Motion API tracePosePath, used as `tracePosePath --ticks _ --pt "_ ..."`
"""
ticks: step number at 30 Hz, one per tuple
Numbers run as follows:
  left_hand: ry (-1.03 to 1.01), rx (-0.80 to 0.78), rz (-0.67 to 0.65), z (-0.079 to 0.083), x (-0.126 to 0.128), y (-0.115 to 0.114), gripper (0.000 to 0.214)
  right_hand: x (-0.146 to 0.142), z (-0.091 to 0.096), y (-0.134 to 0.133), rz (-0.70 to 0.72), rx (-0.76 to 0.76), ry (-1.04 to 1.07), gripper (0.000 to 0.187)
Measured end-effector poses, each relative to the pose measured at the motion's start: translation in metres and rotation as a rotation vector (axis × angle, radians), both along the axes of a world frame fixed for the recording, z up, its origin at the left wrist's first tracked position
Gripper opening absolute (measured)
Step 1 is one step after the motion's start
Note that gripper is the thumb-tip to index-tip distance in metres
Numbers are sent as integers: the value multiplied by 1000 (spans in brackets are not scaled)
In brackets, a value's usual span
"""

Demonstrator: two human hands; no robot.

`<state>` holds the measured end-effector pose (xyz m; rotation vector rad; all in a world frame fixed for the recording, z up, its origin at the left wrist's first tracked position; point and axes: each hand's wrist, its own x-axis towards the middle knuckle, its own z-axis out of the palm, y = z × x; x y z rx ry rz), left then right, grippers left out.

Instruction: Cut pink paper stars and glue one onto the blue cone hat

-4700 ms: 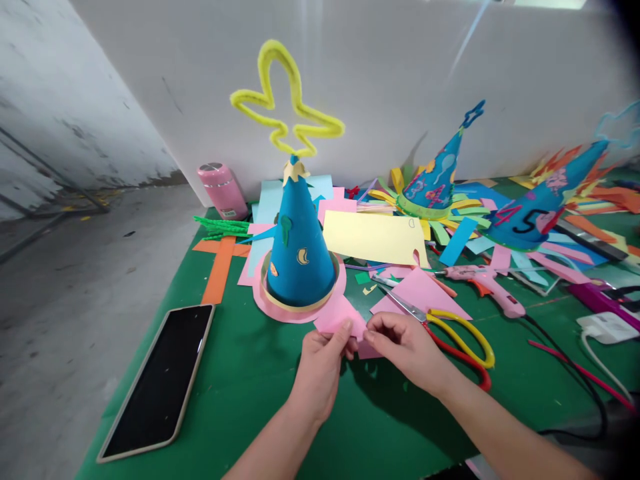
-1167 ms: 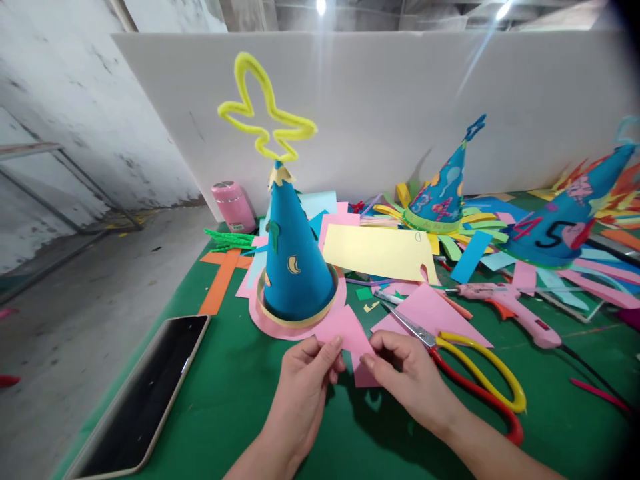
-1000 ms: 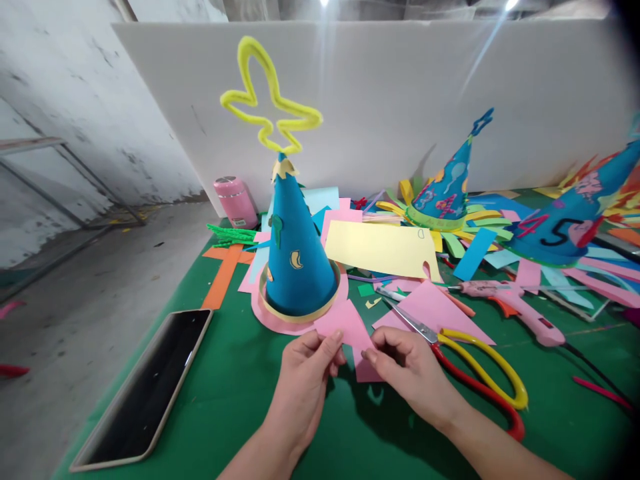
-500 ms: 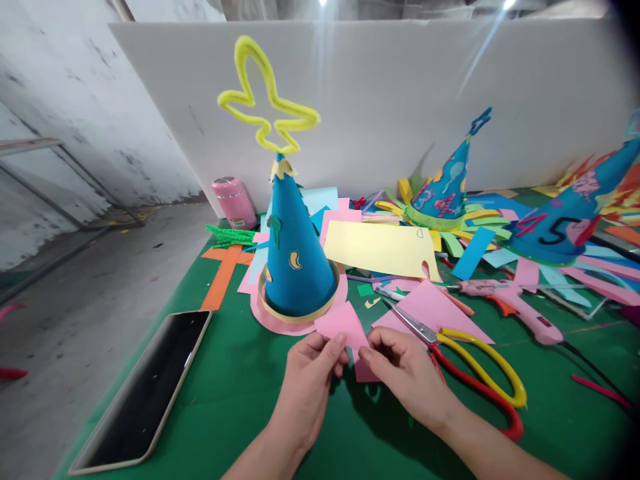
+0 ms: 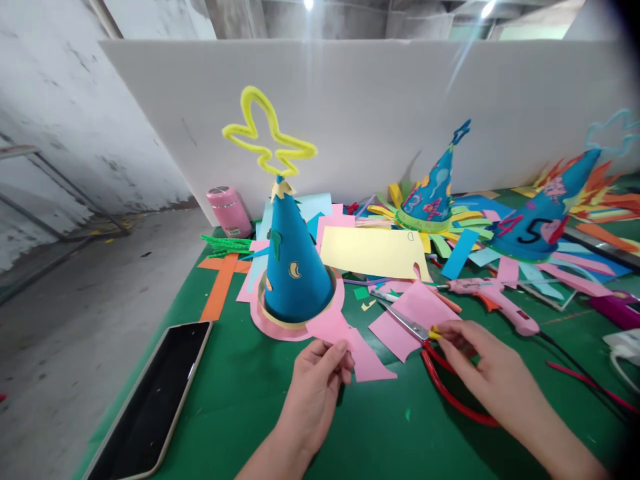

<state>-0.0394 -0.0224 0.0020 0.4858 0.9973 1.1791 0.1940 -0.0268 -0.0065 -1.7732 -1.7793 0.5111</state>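
Between the thumb and fingers of my left hand (image 5: pixel 317 387) is a small piece of pink paper (image 5: pixel 327 327), held just in front of the blue cone hat (image 5: pixel 297 273). The hat stands upright on a pink brim, with a yellow pipe-cleaner shape on its tip. My right hand (image 5: pixel 493 373) is closed on the yellow handle of the scissors (image 5: pixel 447 390), covering most of that loop; the red loop shows below. The blades rest over a pink sheet (image 5: pixel 423 300). Another pink scrap (image 5: pixel 373 363) lies on the table beside my left hand.
A phone (image 5: pixel 150 393) lies at the left table edge. Behind the hat stands a pink flask (image 5: pixel 230 212). A pale yellow sheet (image 5: pixel 373 252), a pink glue gun (image 5: pixel 493 300) with its cord and two decorated cone hats (image 5: pixel 433 187) occupy the right and back, before a white board (image 5: pixel 350 120).
My right hand has let go of the pink paper and moved right onto the scissors' handle. My left hand keeps the paper. The view has tilted up and turned slightly right.
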Motion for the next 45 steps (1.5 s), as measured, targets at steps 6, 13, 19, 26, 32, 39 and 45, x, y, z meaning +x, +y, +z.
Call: tracePosePath --ticks 6,13,19,26,32,39,45 --pt "-34 22 -13 1 -1 0 13 31 -18 -13 51 -67 -250 28" --pt "-41 44 -34 3 -3 0 13 27 -15 4 91 -130 -377 25" --pt "-106 8 -22 2 -3 1 13 21 9 -17 56 -168 13 32" --pt "-205 -34 -21 7 -6 1 10 -10 33 -44 74 -546 659 44" --pt "-223 -13 14 12 -9 2 6 -30 32 -57 198 -821 873 62" --pt "-229 -3 45 16 -9 2 8 -40 42 -60 143 -1004 1057 55" --pt "-201 18 49 16 -11 2 8 -41 37 -60 132 -1038 1189 47"
